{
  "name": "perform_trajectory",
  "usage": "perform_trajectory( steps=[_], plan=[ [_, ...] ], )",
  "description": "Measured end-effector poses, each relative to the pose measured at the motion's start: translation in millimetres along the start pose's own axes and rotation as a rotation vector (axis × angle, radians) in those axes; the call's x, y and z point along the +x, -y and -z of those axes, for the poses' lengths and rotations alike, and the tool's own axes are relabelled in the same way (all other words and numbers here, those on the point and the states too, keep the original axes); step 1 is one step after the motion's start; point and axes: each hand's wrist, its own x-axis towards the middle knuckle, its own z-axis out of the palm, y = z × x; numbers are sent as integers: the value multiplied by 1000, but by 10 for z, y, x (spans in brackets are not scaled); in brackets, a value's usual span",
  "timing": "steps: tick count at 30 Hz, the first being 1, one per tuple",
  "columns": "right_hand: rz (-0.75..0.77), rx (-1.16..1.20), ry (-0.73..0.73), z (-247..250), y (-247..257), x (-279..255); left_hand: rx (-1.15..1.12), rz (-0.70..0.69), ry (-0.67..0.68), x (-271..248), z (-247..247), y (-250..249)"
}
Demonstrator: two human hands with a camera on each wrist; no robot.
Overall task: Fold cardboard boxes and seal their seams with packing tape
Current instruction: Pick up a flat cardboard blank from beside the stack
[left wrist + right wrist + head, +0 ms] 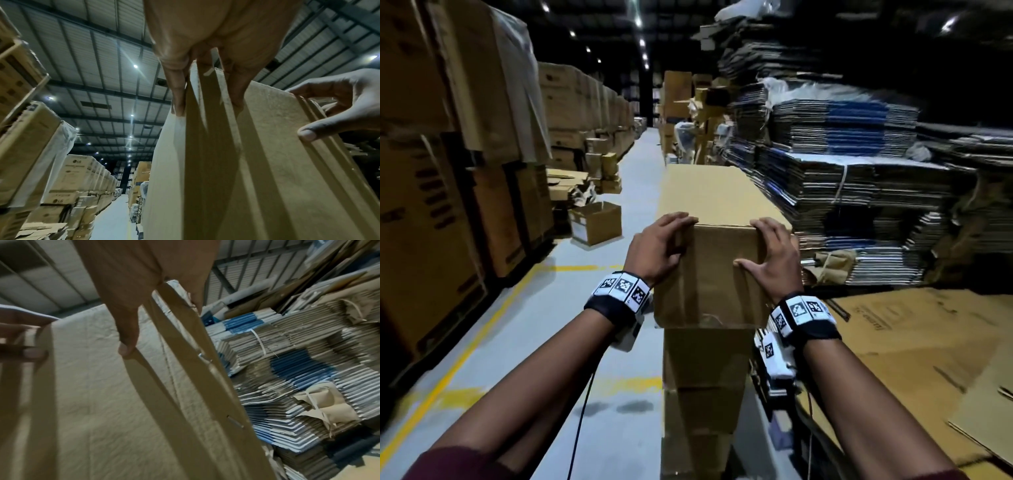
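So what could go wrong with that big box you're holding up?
The long box rests on a narrow stack of boxes, gripped only at its near end by the left hand and right hand, so its far end could swing or tip off. Metal staples along its side seam might scratch fingers.

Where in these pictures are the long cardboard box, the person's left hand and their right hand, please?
long cardboard box (717, 267): head view, near end face.
left hand (654, 250): head view, back of the hand.
right hand (774, 263): head view, back of the hand.
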Motion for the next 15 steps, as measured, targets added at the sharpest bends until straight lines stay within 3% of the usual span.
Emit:
perform_trajectory(
  steps=[4,8,15],
  plan=[
    [-52,-50,58,-513,-330,260,-67,-12,41,375,-487,495],
    [-97,-89,148,-840,-475,213,-95,21,82,381,-843,788],
    [-157,-78,140,-903,-583,56,-124,27,51,312,-949,759]
  ],
)
